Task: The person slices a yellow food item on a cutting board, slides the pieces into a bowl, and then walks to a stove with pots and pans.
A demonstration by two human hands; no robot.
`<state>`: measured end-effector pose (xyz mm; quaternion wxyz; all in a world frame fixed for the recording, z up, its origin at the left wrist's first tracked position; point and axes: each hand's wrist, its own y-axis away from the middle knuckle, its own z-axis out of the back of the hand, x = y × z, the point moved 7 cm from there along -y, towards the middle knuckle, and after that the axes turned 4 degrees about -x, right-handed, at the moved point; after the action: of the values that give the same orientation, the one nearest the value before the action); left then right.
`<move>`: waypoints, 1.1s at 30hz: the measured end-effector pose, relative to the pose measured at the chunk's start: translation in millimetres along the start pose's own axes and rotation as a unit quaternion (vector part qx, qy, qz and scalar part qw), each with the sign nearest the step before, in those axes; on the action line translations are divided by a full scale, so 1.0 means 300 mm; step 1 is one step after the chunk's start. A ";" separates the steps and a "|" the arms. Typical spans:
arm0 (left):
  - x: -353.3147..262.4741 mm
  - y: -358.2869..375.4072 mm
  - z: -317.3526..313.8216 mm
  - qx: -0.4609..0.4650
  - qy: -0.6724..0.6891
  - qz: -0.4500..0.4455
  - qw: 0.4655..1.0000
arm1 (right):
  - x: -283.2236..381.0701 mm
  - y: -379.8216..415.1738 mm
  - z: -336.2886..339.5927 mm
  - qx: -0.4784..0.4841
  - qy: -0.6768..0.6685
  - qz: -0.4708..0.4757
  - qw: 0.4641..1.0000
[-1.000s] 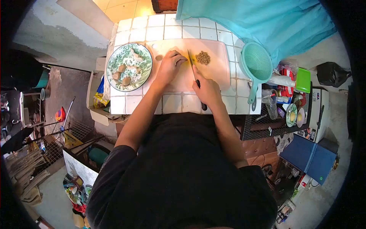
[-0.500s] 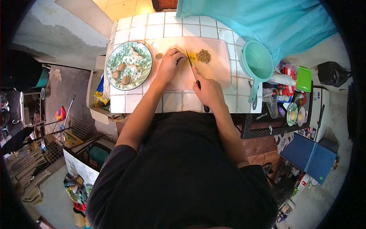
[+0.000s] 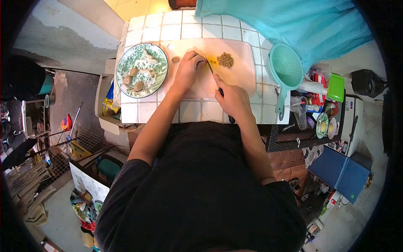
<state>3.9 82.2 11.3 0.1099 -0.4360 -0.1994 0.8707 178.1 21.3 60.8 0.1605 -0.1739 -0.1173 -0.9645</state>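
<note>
My right hand [image 3: 234,101] is wrapped round the black handle of a kitchen knife [image 3: 211,68], its blade pointing away from me over the pale pink cutting board [image 3: 237,82]. Just left of the blade, the curled fingers of my left hand [image 3: 187,71] press down on the board; what they hold is mostly hidden beneath them. A heap of small brown diced pieces [image 3: 226,60] lies right of the knife. One round brown slice [image 3: 175,60] rests by the board's left end. On the green-and-white patterned plate [image 3: 120,63] sit several brown balls [image 3: 138,86] that look like meatballs.
A teal strainer [image 3: 285,67] with a handle lies at the right edge of the white tiled table [image 3: 191,31]. Behind it hangs a turquoise cloth [image 3: 285,21]. Beyond the right edge, a black mesh rack [image 3: 289,136] carries cups and small dishes.
The knife and my right hand have shifted slightly to the right. My left hand stays in nearly the same place, fingers still curled beside the blade.
</note>
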 end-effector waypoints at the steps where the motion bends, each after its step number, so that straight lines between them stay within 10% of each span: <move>1: 0.000 0.001 -0.002 0.000 0.001 0.001 1.000 | -0.001 0.001 0.001 -0.003 -0.004 0.002 1.000; 33: -0.030 0.040 0.138 0.036 -0.125 0.048 0.990 | -0.057 0.039 -0.027 -0.067 -0.096 -0.012 0.993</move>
<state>-24.2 57.8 34.7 0.0577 -0.3289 -0.1584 0.9292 195.0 12.8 49.0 0.1251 -0.2744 -0.0696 -0.9509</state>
